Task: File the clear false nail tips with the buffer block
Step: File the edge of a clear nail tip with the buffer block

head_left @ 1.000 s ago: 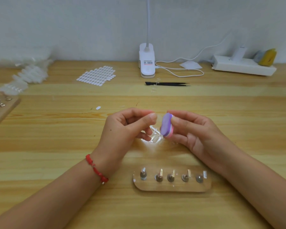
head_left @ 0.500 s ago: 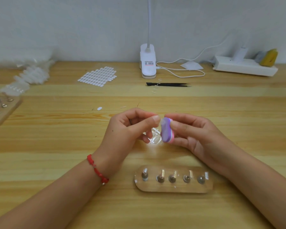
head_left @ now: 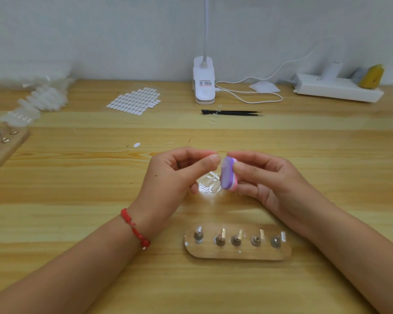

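My left hand (head_left: pixel 175 175) pinches a strip of clear false nail tips (head_left: pixel 210 183) between thumb and forefinger, above the middle of the wooden table. My right hand (head_left: pixel 266 177) grips a small purple, white and pink buffer block (head_left: pixel 228 174) upright, its purple face against the top of the nail strip by my left thumb. Most of the strip hangs below, between the two hands.
A wooden holder (head_left: pixel 236 254) with several metal pegs lies just in front of my wrists. Black tweezers (head_left: pixel 232 112), a white clip lamp (head_left: pixel 204 83), an adhesive tab sheet (head_left: pixel 134 101), bags of nail tips (head_left: pixel 34 103) and a power strip (head_left: pixel 338 88) lie further back.
The buffer block has slid upward along the nail strip and turned more upright. Both hands have stayed nearly in place.
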